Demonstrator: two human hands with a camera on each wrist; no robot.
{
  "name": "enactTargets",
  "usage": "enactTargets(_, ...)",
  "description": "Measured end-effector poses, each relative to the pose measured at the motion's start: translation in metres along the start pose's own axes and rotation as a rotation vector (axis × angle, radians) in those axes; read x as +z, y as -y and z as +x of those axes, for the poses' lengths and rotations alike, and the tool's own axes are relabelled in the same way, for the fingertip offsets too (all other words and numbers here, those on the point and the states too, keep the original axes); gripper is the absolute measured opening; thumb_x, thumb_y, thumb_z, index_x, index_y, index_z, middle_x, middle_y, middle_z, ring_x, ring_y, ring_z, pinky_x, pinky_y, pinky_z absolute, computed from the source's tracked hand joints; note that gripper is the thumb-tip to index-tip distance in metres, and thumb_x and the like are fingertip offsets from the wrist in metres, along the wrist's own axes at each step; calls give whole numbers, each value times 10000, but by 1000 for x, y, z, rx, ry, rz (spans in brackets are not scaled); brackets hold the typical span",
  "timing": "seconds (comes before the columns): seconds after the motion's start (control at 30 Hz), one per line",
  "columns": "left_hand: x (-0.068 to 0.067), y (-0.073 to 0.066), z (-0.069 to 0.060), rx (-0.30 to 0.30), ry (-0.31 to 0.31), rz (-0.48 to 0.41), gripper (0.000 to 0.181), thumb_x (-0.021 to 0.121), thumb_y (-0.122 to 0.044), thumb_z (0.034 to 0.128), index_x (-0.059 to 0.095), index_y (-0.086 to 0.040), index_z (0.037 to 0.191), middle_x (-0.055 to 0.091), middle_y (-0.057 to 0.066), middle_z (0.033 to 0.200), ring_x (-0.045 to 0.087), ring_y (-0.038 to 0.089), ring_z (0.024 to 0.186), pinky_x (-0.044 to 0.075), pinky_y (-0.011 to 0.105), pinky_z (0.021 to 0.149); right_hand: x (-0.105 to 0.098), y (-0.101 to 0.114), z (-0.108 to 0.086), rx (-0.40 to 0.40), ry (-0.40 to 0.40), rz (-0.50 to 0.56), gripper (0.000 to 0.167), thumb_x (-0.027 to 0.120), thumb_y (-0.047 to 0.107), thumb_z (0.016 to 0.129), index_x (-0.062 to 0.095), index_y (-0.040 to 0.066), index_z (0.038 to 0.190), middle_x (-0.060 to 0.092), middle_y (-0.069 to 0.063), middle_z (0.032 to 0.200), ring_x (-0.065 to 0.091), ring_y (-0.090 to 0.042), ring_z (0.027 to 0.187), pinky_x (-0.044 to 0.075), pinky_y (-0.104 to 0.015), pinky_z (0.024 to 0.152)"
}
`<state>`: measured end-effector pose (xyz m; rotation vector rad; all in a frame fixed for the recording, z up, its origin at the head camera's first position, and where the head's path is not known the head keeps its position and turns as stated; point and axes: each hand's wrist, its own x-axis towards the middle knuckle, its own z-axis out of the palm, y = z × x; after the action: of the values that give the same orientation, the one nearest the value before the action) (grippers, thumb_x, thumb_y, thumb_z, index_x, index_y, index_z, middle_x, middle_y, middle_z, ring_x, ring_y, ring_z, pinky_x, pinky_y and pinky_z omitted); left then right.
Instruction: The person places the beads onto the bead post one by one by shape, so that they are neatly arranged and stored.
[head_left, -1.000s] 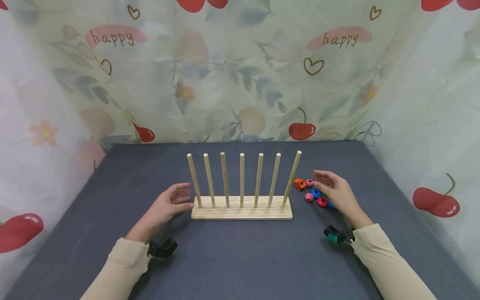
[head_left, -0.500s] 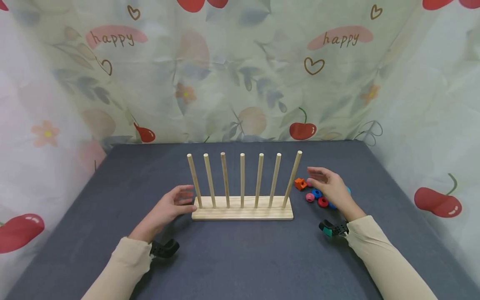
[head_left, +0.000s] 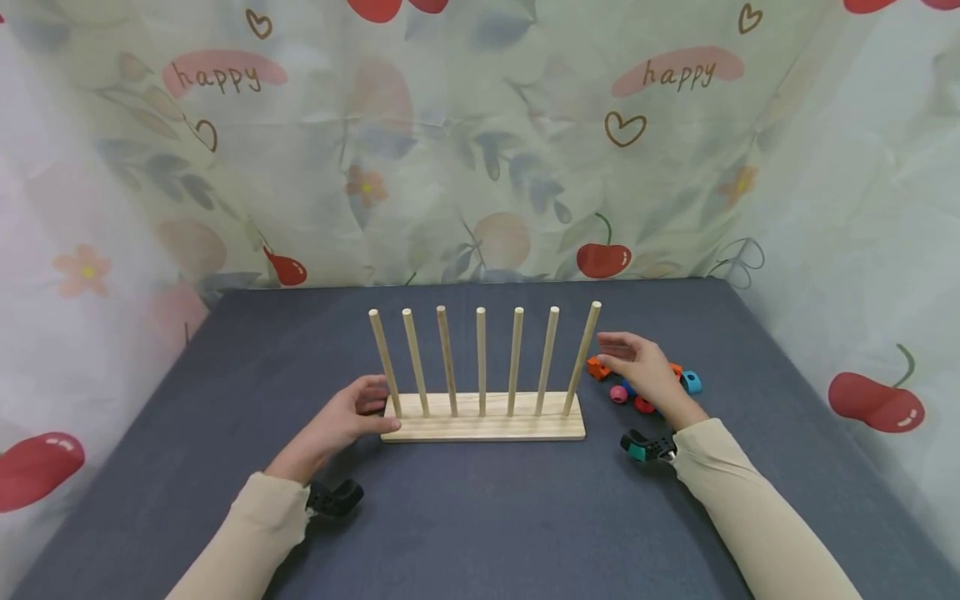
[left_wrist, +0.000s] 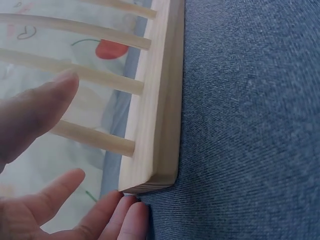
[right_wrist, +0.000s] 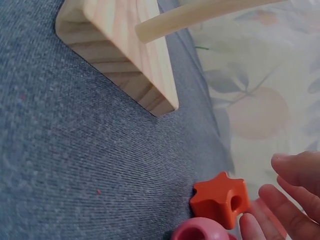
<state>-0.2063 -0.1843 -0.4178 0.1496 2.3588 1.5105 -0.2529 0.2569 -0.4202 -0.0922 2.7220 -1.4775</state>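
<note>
A pale wooden rack (head_left: 483, 430) with several upright pegs stands in the middle of the head view. At its left end is my left hand (head_left: 347, 417); in the left wrist view the fingertips (left_wrist: 134, 220) are at the end of the base (left_wrist: 150, 165), apparently touching, with thumb and fingers apart. My right hand (head_left: 643, 372) hovers over the beads right of the rack, its fingers loosely extended and holding nothing visible. An orange star-shaped bead (right_wrist: 220, 199) lies just beyond its fingertips (right_wrist: 250, 227), beside a pink round bead (right_wrist: 202, 231).
Around the right hand lie a red bead (head_left: 642, 406), a pink bead (head_left: 618, 394) and a light blue bead (head_left: 691, 382); the hand hides some others. Dark grey cloth (head_left: 480, 517) covers the table. A patterned curtain (head_left: 465, 167) hangs behind.
My right hand has moved left across the beads toward the orange one, uncovering the light blue bead. My left hand has moved slightly right, onto the rack's left end.
</note>
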Motion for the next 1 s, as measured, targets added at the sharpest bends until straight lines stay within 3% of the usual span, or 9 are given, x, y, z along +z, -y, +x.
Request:
enactTargets(0.27, 3, 2, 6, -28, 18, 26, 844, 796, -151, 801, 308, -16, 1476, 349, 272, 1469, 379, 426, 1334, 362, 550, 1068, 7, -1, 5, 6, -4, -60, 464, 640, 150, 938, 519, 24, 1368, 548, -215, 1354, 549, -352, 1230, 468, -483, 993)
enactTargets(0.43, 3, 6, 13, 1, 50, 61, 865, 829, -55, 741, 340, 30, 1450, 397, 264, 1421, 424, 405, 1293, 405, 505, 1049, 8, -3, 7, 13, 10, -72, 449, 636, 116, 935, 527, 17, 1359, 561, -217, 1333, 571, -347, 1200, 494, -464, 962)
enactTargets(0.6, 1, 6, 15, 23, 94, 148, 891, 857, -16, 684, 374, 48, 1430, 322, 274, 1380, 408, 415, 1283, 420, 493, 1042, 11, -3, 8, 6, 12, -99, 435, 642, 103, 932, 541, 13, 1346, 582, -213, 1302, 600, -334, 1156, 515, -438, 935)
enactTargets(1.0, 3, 6, 15, 19, 47, 241, 847, 867, 57, 631, 487, -36, 1383, 346, 212, 1299, 436, 385, 1205, 454, 467, 1007, 15, -1, 11, 28, 33, -190, 416, 662, 105, 918, 568, -2, 1309, 613, -206, 1254, 616, -300, 1081, 543, -379, 853)
